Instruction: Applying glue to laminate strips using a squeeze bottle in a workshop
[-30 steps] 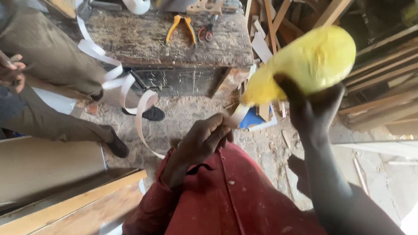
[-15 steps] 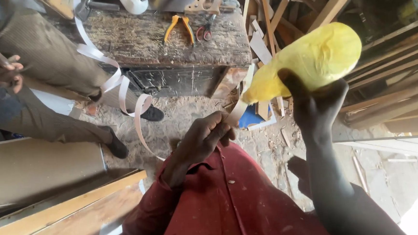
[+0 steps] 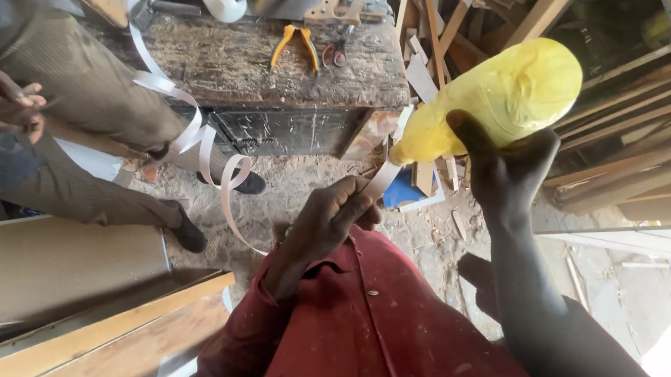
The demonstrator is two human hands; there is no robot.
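Daylight's pretty strong here, totally blown out at the bottom right corner; back of the workshop is dim, edges look a bit stretched, mostly sharp.

Underside of the yellow squeezable plastic bottle (image 3: 501, 97) hidden behind the right hand (image 3: 509, 174) gripping it, end of the white flexible edging strip (image 3: 209, 153) hidden inside the left hand (image 3: 330, 220), its far end cut off above, nozzle tip too small to tell.
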